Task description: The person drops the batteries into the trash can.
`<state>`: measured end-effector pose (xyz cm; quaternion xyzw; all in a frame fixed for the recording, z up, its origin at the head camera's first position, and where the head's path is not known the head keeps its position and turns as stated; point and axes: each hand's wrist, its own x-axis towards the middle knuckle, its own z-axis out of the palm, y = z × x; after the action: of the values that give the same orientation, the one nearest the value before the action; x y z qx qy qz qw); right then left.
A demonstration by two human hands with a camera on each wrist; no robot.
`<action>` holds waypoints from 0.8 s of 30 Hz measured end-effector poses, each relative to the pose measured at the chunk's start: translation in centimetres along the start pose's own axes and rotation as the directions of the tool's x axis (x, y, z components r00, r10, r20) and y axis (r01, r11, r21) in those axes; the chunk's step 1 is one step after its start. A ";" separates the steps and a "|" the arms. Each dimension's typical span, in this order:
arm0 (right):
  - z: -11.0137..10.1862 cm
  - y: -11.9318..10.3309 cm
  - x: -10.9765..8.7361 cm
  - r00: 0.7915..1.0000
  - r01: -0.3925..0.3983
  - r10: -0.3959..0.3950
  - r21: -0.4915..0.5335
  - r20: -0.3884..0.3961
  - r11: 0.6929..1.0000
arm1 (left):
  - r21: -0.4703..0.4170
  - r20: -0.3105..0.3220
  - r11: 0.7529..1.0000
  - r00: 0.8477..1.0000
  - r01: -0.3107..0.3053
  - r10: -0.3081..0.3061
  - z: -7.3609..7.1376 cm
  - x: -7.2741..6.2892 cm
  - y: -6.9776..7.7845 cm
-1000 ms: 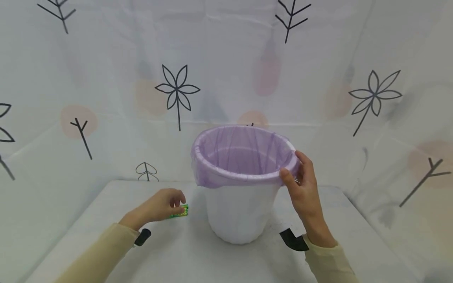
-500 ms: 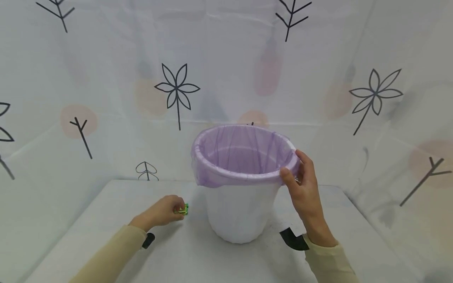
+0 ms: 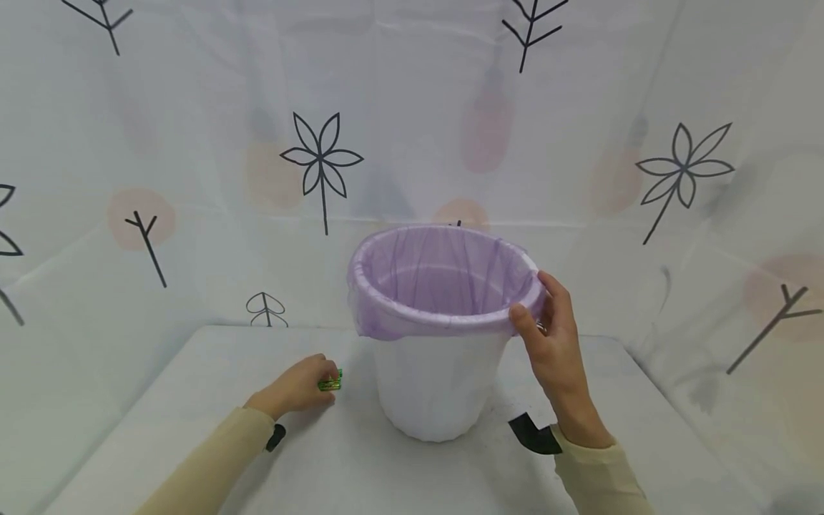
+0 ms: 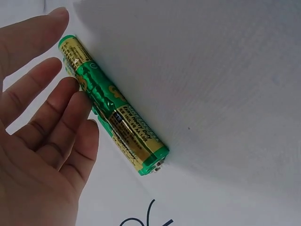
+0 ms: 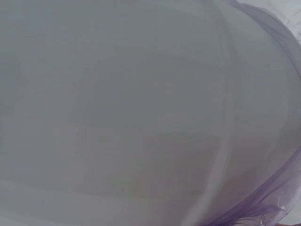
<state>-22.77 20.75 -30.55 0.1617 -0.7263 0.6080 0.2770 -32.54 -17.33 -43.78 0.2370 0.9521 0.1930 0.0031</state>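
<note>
A pair of green and gold AA batteries (image 3: 330, 384) lies side by side on the white table, left of the bin. My left hand (image 3: 299, 383) is beside them; in the left wrist view its fingertips are against or very near one side of the batteries (image 4: 117, 106), while the thumb is apart from them. A white trash can (image 3: 438, 390) stands upright, lined with a thin purple bag (image 3: 386, 325) folded over its rim. With my right hand (image 3: 556, 350) I grip the rim's right side, thumb in front; some fingers are hidden behind the rim. The bin wall (image 5: 141, 94) fills the right wrist view.
The white table (image 3: 360, 479) reaches back to a pale cloth backdrop (image 3: 399, 107) printed with black plant drawings and soft pink spots. A similar cloth hangs at both sides. Black straps (image 3: 534, 434) show at my wrists.
My left hand has come slightly lower and to the right around the batteries, and its thumb has shifted from in front of them to below. The right hand and trash can stay put.
</note>
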 end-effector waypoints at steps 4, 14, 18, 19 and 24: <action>0.0 0.0 0.0 1.000 0.004 -0.004 -0.003 -0.004 1.000 | 0.010 0.009 1.000 1.000 0.009 -0.010 0.0 0.1 0.2; 0.0 0.0 0.0 1.000 -0.001 0.001 -0.019 -0.001 1.000 | 0.034 0.022 0.999 1.000 0.006 -0.006 0.2 0.1 0.4; 0.0 0.0 -0.1 1.000 -0.004 0.004 -0.023 -0.001 1.000 | -0.014 0.029 1.000 1.000 -0.008 0.009 0.5 0.2 0.4; 0.0 0.0 -0.1 1.000 -0.002 0.002 -0.023 0.000 1.000 | -0.026 0.034 1.000 0.999 -0.010 0.011 0.6 0.3 0.3; 0.0 0.0 -0.1 1.000 -0.001 0.001 -0.019 0.001 1.000 | -0.041 0.046 0.998 0.998 -0.038 0.040 0.9 0.4 0.1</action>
<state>-22.73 20.72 -30.63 0.1591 -0.7321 0.6013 0.2778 -32.79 -16.76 -44.57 0.2599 0.9429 0.2067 0.0263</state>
